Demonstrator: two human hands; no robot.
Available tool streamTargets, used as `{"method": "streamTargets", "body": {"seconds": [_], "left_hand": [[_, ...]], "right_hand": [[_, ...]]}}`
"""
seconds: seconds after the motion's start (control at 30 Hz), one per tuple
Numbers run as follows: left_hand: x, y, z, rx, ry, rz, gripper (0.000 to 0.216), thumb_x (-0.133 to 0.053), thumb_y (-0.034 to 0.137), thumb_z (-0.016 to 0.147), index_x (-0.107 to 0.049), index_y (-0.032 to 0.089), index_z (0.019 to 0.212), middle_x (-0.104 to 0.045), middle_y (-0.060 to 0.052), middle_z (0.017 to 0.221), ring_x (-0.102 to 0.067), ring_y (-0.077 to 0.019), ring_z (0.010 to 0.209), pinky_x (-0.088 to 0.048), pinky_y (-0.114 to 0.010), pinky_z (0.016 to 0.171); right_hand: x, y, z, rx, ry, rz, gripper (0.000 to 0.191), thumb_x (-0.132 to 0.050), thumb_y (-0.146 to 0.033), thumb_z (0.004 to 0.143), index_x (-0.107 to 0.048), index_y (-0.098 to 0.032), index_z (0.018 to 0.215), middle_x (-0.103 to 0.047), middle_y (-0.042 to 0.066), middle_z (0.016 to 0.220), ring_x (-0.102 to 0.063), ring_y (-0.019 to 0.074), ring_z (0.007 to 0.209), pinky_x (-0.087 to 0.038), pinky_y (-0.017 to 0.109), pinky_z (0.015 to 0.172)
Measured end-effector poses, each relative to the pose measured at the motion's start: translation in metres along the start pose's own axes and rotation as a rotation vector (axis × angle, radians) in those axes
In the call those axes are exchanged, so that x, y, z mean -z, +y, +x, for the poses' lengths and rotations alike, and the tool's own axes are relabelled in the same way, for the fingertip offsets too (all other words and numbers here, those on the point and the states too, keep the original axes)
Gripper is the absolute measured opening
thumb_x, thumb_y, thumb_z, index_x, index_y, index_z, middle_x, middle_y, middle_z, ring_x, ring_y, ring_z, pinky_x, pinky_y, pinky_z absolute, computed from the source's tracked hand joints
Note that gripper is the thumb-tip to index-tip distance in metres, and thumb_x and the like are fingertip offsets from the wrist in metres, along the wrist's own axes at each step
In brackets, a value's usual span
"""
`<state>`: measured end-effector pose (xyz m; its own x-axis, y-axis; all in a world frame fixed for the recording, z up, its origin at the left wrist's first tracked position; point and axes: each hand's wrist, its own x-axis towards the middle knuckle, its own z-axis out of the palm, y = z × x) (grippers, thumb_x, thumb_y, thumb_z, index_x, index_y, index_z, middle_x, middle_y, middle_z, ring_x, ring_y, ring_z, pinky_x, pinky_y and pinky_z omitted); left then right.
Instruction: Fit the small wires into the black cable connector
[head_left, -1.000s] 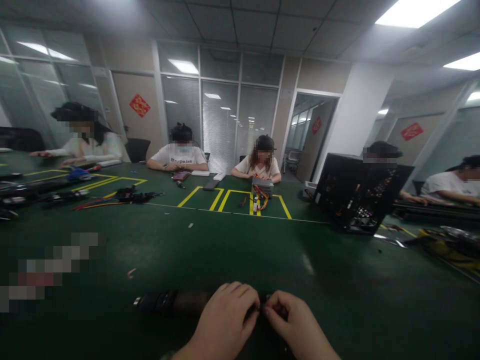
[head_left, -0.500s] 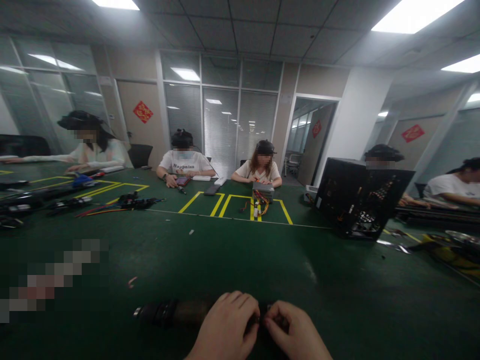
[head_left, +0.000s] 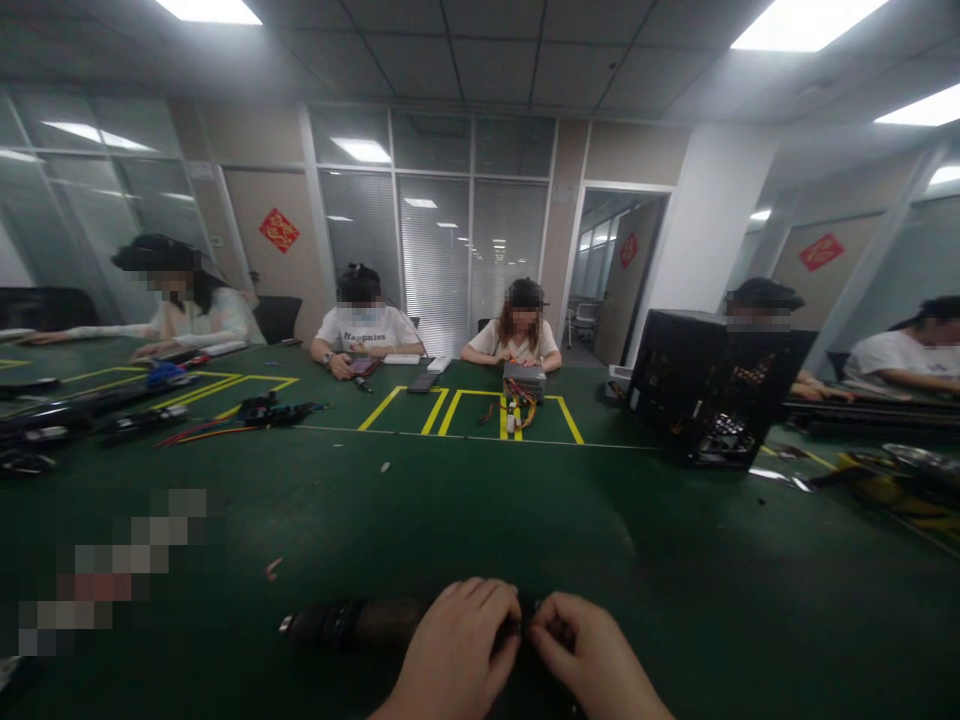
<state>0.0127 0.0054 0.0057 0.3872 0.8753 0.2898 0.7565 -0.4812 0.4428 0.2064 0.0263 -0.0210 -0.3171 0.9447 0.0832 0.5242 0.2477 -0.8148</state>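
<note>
A dark cylindrical tool (head_left: 382, 622), which looks like an electric screwdriver, lies on its side on the green table (head_left: 480, 520). Its small silver tip points left. My left hand (head_left: 463, 640) is wrapped over the tool's right part with fingers curled. Close by on the right, my right hand (head_left: 581, 640) has thumb and forefinger pinched at the tool's right end. What the right fingertips grip is hidden between the two hands.
A black computer case (head_left: 709, 390) stands at the right. Dark parts and cables (head_left: 270, 410) lie at the left. Across the table, a co-worker handles a grey power supply (head_left: 525, 378) with coloured wires. A pinkish scrap (head_left: 275, 568) lies near the tool.
My view has shifted slightly. The tool's tip appears a little further right in the picture. Both hands keep almost the same pose at the tool.
</note>
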Motion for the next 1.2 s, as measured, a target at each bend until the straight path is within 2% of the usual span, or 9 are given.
{"method": "streamTargets", "body": {"seconds": [0.17, 0.73, 1.0, 1.2], "left_hand": [[0.001, 0.0, -0.001, -0.026, 0.005, 0.005, 0.013, -0.057, 0.013, 0.083, -0.059, 0.023, 0.092, -0.064, 0.001, 0.107, -0.055, -0.0206, 0.101, -0.039, -0.036, 0.09], [0.006, 0.007, -0.001, 0.016, -0.027, 0.054, 0.011, -0.057, 0.016, 0.085, -0.06, 0.023, 0.092, -0.063, 0.0, 0.099, -0.056, -0.0199, 0.096, -0.04, -0.034, 0.088], [0.004, 0.003, -0.001, -0.018, -0.026, 0.025, 0.016, -0.057, 0.012, 0.083, -0.061, 0.023, 0.093, -0.065, -0.001, 0.105, -0.057, -0.0205, 0.099, -0.041, -0.036, 0.09], [0.007, 0.007, -0.003, -0.013, 0.016, 0.041, 0.012, -0.057, 0.017, 0.086, -0.062, 0.023, 0.095, -0.065, -0.002, 0.108, -0.057, -0.0207, 0.102, -0.043, -0.038, 0.093]], "right_hand": [[-0.001, 0.0, 0.0, 0.006, 0.007, -0.008, 0.011, -0.058, -0.022, 0.083, -0.068, -0.017, 0.08, -0.065, 0.0, 0.074, -0.059, 0.0148, 0.069, -0.041, 0.021, 0.062], [0.006, -0.012, -0.004, 0.004, 0.007, -0.017, 0.01, -0.059, -0.02, 0.083, -0.068, -0.018, 0.078, -0.066, -0.001, 0.073, -0.059, 0.0146, 0.067, -0.039, 0.021, 0.061], [0.001, -0.003, -0.003, -0.004, 0.016, -0.015, 0.01, -0.058, -0.022, 0.083, -0.066, -0.019, 0.079, -0.066, 0.0, 0.074, -0.06, 0.0154, 0.068, -0.041, 0.022, 0.062], [0.003, -0.009, -0.005, -0.004, 0.02, 0.04, 0.009, -0.059, -0.023, 0.082, -0.067, -0.021, 0.077, -0.067, 0.001, 0.074, -0.061, 0.0193, 0.069, -0.043, 0.027, 0.062]]}}
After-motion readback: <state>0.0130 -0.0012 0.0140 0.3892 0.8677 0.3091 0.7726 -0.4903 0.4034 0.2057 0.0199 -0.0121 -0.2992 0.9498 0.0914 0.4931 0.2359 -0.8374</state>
